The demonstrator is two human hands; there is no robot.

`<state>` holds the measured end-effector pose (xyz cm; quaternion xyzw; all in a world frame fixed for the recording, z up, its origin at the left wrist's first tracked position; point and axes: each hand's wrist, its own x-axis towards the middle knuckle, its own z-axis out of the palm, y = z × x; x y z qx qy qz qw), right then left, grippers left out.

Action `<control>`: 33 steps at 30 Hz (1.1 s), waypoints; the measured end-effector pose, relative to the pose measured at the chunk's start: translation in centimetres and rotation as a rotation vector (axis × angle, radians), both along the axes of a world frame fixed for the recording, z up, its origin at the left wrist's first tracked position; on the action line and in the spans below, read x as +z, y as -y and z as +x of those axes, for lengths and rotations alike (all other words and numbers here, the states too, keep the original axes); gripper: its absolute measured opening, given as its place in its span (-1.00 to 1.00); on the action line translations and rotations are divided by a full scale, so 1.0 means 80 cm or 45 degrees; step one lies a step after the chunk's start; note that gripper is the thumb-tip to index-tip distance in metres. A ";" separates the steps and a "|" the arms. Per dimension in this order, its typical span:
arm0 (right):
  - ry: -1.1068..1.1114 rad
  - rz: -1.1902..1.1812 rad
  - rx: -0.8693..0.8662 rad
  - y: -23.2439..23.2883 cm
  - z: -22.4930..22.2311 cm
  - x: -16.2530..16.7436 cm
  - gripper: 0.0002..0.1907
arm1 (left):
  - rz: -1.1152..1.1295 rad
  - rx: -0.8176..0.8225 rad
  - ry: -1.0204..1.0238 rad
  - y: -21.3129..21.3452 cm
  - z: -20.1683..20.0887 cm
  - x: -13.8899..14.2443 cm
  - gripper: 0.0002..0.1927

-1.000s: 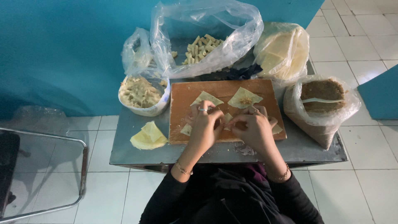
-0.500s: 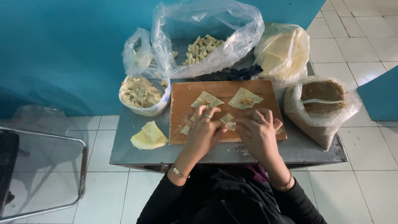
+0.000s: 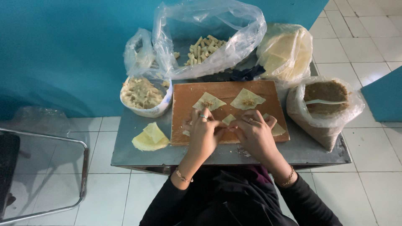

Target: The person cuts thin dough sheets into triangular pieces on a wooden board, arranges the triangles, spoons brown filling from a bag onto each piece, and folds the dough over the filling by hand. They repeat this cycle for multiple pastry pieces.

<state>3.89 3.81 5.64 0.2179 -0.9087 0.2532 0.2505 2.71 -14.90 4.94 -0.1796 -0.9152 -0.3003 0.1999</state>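
My left hand and my right hand meet over the front of a wooden cutting board, fingers pinched together on a small pale dough wrapper between them. Two more square wrappers lie flat farther back on the board, one at the middle and one to its right, each with a dab of brown filling. Another wrapper shows beside my right hand. Both wrists wear bracelets, and both sleeves are black.
The board rests on a grey metal table. A loose stack of wrappers lies front left. A bowl of pale filling, a clear bag of rolled pieces, a bag of wrappers and a bag of brown filling surround it. A metal frame stands left.
Both hands drew slightly closer together on the wrapper at the board's front, fingers folding it. The other wrappers and bags have not moved.
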 end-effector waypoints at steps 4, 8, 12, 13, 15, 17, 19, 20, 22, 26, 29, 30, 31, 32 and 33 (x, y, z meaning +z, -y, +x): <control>0.039 0.021 -0.039 0.000 -0.006 -0.003 -0.91 | -0.102 0.026 -0.066 -0.002 0.005 0.004 -0.85; 0.060 -0.096 -0.009 -0.003 -0.007 -0.001 -0.87 | -0.053 -0.113 -0.166 -0.002 -0.002 0.006 -0.89; 0.054 -0.162 -0.097 -0.004 0.000 0.002 -0.81 | -0.192 -0.130 -0.086 -0.001 -0.014 0.011 -0.93; 0.004 -0.148 -0.069 -0.004 0.000 0.002 -0.79 | -0.213 -0.152 -0.025 -0.001 -0.016 0.013 -0.91; -0.093 -0.122 -0.022 -0.003 0.001 0.001 -0.76 | -0.202 -0.171 0.012 -0.003 -0.023 0.015 -0.98; -0.130 -0.052 -0.015 0.001 -0.003 -0.001 -0.81 | -0.247 -0.175 0.021 -0.006 -0.029 0.017 -0.98; -0.145 -0.001 -0.030 0.002 -0.005 -0.004 -0.84 | -0.345 -0.152 0.008 -0.007 -0.034 0.019 -0.96; -0.142 0.013 -0.050 0.003 -0.006 -0.006 -0.84 | -0.359 -0.136 0.015 -0.006 -0.036 0.020 -0.95; -0.148 0.042 -0.082 0.002 -0.007 -0.009 -0.85 | -0.387 -0.116 0.033 -0.007 -0.038 0.023 -0.91; -0.130 0.012 -0.063 0.000 -0.006 -0.012 -0.86 | -0.093 -0.130 0.046 -0.002 -0.024 0.026 -0.89; -0.127 0.001 -0.054 0.002 -0.004 -0.010 -0.83 | -0.099 -0.080 -0.110 0.001 -0.008 0.024 -0.90; -0.134 0.010 -0.064 0.003 -0.002 -0.009 -0.81 | -0.191 -0.038 -0.154 -0.002 -0.004 0.023 -0.89; -0.136 0.008 -0.080 0.004 0.000 -0.008 -0.82 | -0.284 0.003 -0.198 -0.004 -0.001 0.021 -0.86; -0.141 0.005 -0.097 0.004 0.003 -0.006 -0.83 | -0.332 -0.005 -0.205 -0.004 0.001 0.019 -0.88; -0.145 0.003 -0.114 0.006 0.004 -0.004 -0.84 | -0.379 -0.013 -0.212 -0.005 0.001 0.018 -0.90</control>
